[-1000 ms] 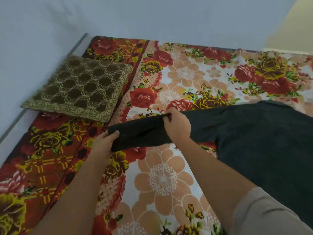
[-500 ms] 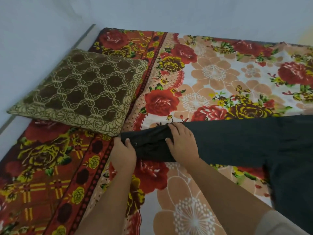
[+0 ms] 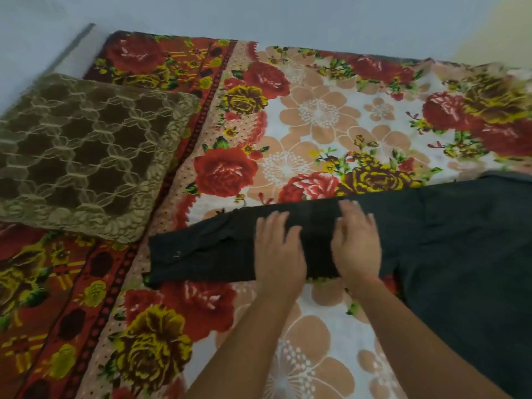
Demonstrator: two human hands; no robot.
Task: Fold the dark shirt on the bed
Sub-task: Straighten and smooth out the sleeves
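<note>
Pale wall (image 3: 259,12) behind, and a bed (image 3: 316,116) under a loud floral sheet of red roses and peach blooms. A brown lattice-patterned cushion (image 3: 86,156) sits on its left side. The dark shirt (image 3: 466,240) lies spread on the right half of the bed, its sleeve (image 3: 207,249) stretched out flat toward the cushion. Both hands are down on that sleeve: left hand (image 3: 277,254) and right hand (image 3: 357,243) side by side, slightly apart, palms flat, fingers straight, pressing the cloth, gripping nothing.

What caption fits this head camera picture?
Left hand and right hand rest flat on a sleeve of the dark shirt on a flowery bed.
</note>
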